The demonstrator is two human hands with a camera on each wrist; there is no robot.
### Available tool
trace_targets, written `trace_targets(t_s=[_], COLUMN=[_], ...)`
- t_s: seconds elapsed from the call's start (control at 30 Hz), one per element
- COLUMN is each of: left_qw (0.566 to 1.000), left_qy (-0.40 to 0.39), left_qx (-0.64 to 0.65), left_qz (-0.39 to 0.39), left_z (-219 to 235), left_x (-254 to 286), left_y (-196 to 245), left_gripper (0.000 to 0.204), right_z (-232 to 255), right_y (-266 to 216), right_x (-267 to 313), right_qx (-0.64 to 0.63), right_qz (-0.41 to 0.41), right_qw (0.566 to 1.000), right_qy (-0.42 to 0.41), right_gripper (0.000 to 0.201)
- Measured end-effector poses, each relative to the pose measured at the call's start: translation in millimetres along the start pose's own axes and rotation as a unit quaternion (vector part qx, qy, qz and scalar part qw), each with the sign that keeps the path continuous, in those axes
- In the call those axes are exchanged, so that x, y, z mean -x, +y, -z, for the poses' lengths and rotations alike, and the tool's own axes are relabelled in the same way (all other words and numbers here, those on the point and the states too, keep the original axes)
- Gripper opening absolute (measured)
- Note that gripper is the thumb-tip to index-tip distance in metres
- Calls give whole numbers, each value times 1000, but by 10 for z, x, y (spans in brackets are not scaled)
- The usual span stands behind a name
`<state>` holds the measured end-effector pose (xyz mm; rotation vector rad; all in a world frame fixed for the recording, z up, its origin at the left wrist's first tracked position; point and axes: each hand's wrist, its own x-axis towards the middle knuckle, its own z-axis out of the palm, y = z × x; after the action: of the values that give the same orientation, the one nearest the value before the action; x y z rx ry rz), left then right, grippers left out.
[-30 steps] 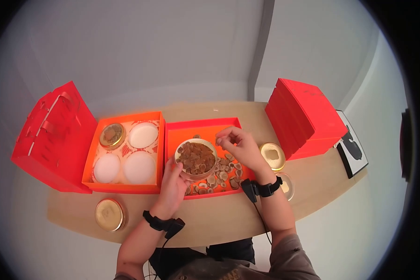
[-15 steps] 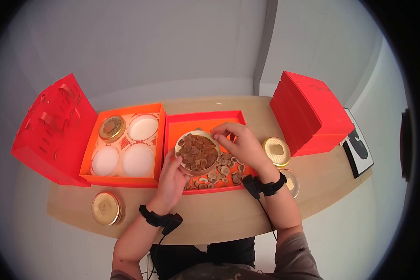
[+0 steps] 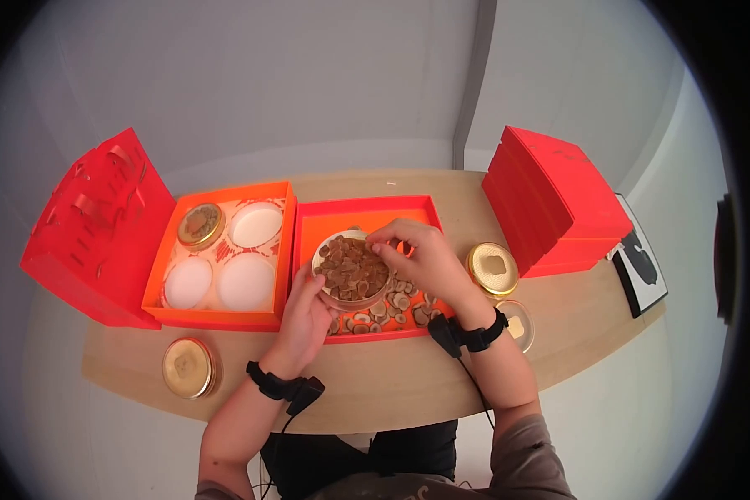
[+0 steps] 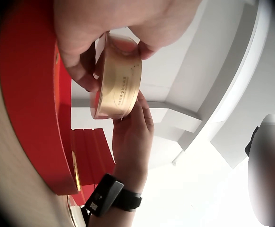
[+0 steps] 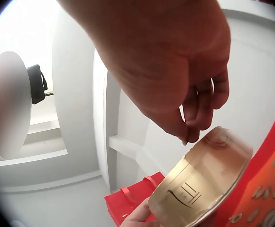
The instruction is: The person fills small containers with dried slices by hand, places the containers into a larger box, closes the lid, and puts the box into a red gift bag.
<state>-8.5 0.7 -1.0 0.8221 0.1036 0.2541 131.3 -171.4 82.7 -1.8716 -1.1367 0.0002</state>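
Note:
My left hand (image 3: 305, 321) grips a round clear jar (image 4: 121, 80) with a gold label, fingers and thumb around its side. In the head view the jar is open on top and heaped with brown dried slices (image 3: 350, 268). Held above the orange inside of a red box (image 3: 367, 207), it tilts a little. My right hand (image 3: 421, 258) is at the jar's right rim, thumb and forefinger tips together over the slices. In the right wrist view, the right hand's other fingers curl in just above the rim; I cannot tell whether a slice is between its fingertips.
Loose pale slices (image 3: 383, 312) lie in the box below. On the left, an orange box (image 3: 152, 302) has round white hollows and a filled jar (image 3: 201, 225). Gold lids (image 3: 493, 270), another jar (image 3: 188, 367), a red bag (image 3: 100, 233) and a red carton (image 3: 558, 200) stand around.
My right hand's fingertips have moved left and in over the jar's rim, onto the slices. The left hand keeps its hold on the jar, with little movement.

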Motion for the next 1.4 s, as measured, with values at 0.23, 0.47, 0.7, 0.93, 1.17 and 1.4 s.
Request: trace_targets(t_s=[0.23, 0.47, 0.7, 0.93, 1.17, 1.4], left_qw=[1000, 1000, 1000, 1000, 1000, 1000], left_qy=[-14, -5, -6, -12, -11, -13], left_qx=[2, 6, 11, 14, 11, 10], left_qz=[1, 2, -2, 0, -2, -4], left_z=[-26, -20, -5, 8, 6, -17], left_x=[19, 3, -25, -5, -3, 7], left_y=[20, 20, -1, -7, -6, -1], left_gripper=[50, 50, 49, 49, 48, 47], right_z=[-17, -15, -84, -61, -83, -180], right_y=[-107, 7, -13, -5, 6, -5], right_x=[27, 48, 89, 94, 91, 140], right_qx=[-26, 18, 86, 98, 76, 112], right_qz=[19, 70, 63, 13, 19, 83], right_qw=[999, 997, 992, 990, 994, 986], right_qy=[-28, -32, -66, -96, -78, -93], right_gripper=[14, 14, 20, 23, 26, 27])
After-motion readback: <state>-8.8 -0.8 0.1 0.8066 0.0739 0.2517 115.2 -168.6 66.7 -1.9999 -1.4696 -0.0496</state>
